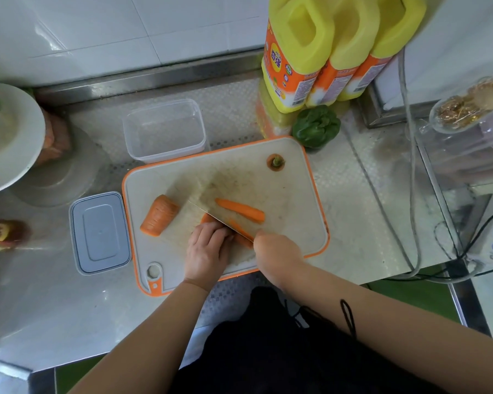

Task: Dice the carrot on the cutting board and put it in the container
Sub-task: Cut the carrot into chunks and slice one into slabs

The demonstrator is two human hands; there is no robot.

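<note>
Carrot pieces lay on the cutting board (291, 194), which sat on the steel counter (362, 223); nearest the person, the left hand (208, 251) curled its fingers over a carrot piece (244, 240) and held it down; the right hand (276, 251) gripped the handle of a knife (225, 206), whose broad blade stood edge-down against that piece, just beside the left fingertips; a long carrot strip (241, 209) lay just beyond the blade; a thick carrot chunk (160, 215) rested on the left part of the board, apart from the hands; the cut carrot top (275, 162) sat near the far right corner; left of the board lay a grey lid (99, 233), flat on the counter; beyond the board's far edge stood the clear container (165, 130), open; farther right a green pepper (316, 127) rested at the foot of three yellow bottles (325, 52) by the tiled wall
</note>
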